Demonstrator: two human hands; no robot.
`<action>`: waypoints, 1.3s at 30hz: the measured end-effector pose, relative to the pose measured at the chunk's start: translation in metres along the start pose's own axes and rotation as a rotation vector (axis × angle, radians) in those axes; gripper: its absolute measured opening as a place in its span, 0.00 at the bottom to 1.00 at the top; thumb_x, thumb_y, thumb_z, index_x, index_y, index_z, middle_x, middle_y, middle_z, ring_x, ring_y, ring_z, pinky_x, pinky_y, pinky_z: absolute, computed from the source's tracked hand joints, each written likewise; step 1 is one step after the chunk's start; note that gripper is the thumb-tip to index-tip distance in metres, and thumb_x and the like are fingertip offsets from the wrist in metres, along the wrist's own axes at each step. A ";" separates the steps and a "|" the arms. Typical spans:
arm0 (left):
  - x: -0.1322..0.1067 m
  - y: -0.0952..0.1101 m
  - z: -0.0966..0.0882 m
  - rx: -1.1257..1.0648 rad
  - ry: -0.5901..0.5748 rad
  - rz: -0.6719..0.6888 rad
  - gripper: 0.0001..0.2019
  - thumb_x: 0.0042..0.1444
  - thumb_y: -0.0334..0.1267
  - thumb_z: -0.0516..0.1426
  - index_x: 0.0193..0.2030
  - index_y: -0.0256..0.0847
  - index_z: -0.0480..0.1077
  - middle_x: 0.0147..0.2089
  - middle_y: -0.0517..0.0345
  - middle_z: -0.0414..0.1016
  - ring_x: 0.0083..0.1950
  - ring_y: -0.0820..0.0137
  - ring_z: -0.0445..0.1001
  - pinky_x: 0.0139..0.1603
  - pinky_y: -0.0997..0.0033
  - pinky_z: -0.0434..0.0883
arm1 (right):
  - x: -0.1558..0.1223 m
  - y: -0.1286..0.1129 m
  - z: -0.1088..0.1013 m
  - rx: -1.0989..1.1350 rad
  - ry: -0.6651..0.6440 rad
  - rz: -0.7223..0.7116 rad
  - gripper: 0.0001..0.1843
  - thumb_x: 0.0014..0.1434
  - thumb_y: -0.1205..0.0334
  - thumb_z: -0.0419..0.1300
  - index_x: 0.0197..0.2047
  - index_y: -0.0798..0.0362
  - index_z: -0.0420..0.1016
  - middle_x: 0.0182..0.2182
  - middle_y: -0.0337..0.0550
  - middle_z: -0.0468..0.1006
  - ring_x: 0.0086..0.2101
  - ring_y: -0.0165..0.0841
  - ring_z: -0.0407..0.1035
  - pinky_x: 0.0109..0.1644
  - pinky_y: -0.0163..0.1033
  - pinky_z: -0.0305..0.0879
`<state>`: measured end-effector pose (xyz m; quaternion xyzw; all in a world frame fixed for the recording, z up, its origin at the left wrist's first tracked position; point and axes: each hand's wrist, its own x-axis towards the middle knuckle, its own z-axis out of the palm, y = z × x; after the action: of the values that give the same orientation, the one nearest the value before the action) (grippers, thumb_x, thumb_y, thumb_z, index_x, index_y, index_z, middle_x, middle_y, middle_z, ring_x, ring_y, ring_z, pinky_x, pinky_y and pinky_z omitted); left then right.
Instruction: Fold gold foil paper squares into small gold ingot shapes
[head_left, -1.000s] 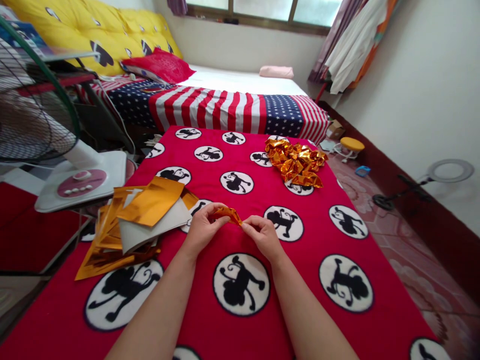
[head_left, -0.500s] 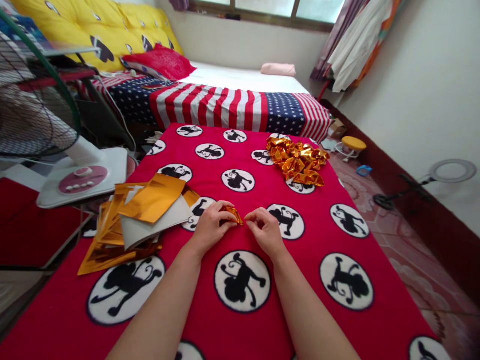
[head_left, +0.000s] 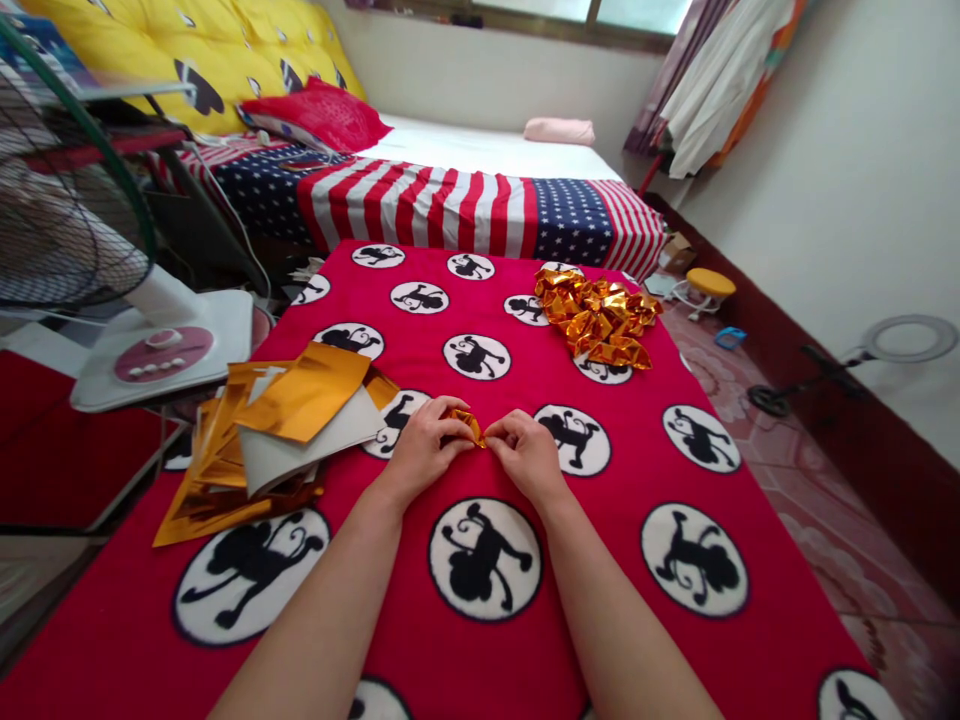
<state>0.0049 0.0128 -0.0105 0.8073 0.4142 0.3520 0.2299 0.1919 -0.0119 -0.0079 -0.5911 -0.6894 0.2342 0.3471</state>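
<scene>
Between thumb and fingers, my left hand (head_left: 429, 440) pinches a small folded piece of gold foil paper (head_left: 469, 422), partly hidden by the fingers. My right hand (head_left: 523, 448) is closed in a pinch at the right tip of that folded piece. Both hands are low over the red cloth (head_left: 600, 560) with its monkey prints. To the left of my left hand lies a loose stack of gold foil sheets (head_left: 311, 395), some showing a pale back. Beyond my right hand sits a heap of folded gold foil pieces (head_left: 596, 315).
A white fan base (head_left: 165, 350) stands close to the table's left edge. Behind the table is a bed with a stars-and-stripes cover (head_left: 420, 210) and a red pillow (head_left: 322, 115). On the floor at right are a yellow stool (head_left: 710, 282) and a ring light (head_left: 911, 340).
My right hand has moved slightly left, closing the gap to the folded foil, and now pinches its tip. My left hand keeps its hold. The view has tilted slightly.
</scene>
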 end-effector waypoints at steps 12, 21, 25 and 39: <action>0.005 0.004 0.005 0.037 0.048 -0.089 0.03 0.53 0.32 0.61 0.32 0.43 0.78 0.46 0.54 0.75 0.49 0.64 0.72 0.53 0.60 0.69 | 0.001 -0.004 0.000 -0.050 -0.023 -0.005 0.05 0.54 0.68 0.62 0.31 0.49 0.78 0.30 0.37 0.74 0.28 0.28 0.65 0.32 0.33 0.58; 0.006 0.010 0.008 0.115 0.090 -0.116 0.03 0.51 0.32 0.61 0.30 0.42 0.77 0.43 0.55 0.75 0.45 0.64 0.73 0.50 0.61 0.70 | 0.001 -0.004 0.000 -0.062 -0.033 0.013 0.05 0.54 0.69 0.63 0.31 0.49 0.79 0.31 0.38 0.75 0.30 0.29 0.67 0.34 0.34 0.59; 0.007 0.011 0.009 0.127 0.090 -0.132 0.02 0.50 0.32 0.62 0.29 0.42 0.76 0.43 0.55 0.75 0.45 0.64 0.73 0.49 0.61 0.70 | 0.001 -0.006 0.001 -0.078 -0.017 0.032 0.06 0.54 0.69 0.63 0.31 0.49 0.79 0.31 0.37 0.76 0.29 0.29 0.68 0.34 0.35 0.59; 0.008 0.007 0.010 0.038 0.111 -0.288 0.31 0.45 0.32 0.66 0.58 0.45 0.66 0.37 0.59 0.75 0.39 0.65 0.74 0.44 0.65 0.70 | -0.003 -0.006 0.006 -0.118 0.021 0.032 0.05 0.54 0.70 0.62 0.34 0.50 0.75 0.31 0.38 0.74 0.30 0.30 0.67 0.35 0.35 0.59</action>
<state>0.0192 0.0147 -0.0095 0.7230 0.5444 0.3516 0.2394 0.1837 -0.0152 -0.0074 -0.6237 -0.6889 0.1925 0.3152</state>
